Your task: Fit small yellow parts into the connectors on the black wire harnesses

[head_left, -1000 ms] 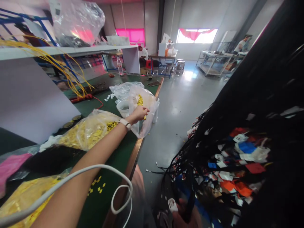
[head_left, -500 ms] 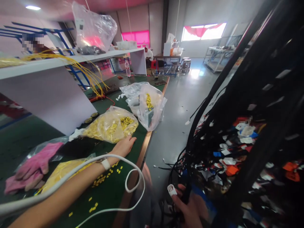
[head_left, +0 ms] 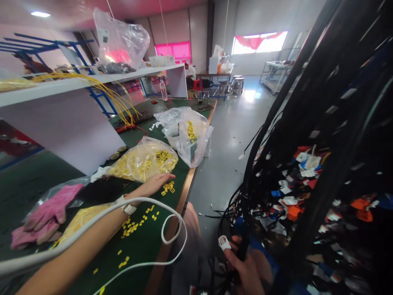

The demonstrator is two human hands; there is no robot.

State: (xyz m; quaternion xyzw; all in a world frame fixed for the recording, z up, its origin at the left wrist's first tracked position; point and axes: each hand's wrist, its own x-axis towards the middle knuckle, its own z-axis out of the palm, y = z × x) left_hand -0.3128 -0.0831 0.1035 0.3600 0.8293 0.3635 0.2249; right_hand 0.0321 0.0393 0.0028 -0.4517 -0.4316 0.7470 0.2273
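My left hand is stretched over the green tabletop with its fingers out flat, at the near edge of a clear plastic bag full of small yellow plastic parts. A little cluster of yellow parts lies on the table just beside the fingertips. More small yellow pieces are scattered nearer to me, beside the forearm. Low on the right, my right hand grips a white plug connector on a black cable, with its thumb against the connector's lower end. The fingers behind are partly hidden.
A thick bundle of black cables with many coloured connectors hangs on the right. A white cord loops across my left arm and the table's edge. Pink gloves lie at left. A bagged bucket stands farther back.
My left hand has drawn back slightly to the left, its fingers straightening. The yellow cluster by its fingertips now shows. My right hand still holds the white connector.
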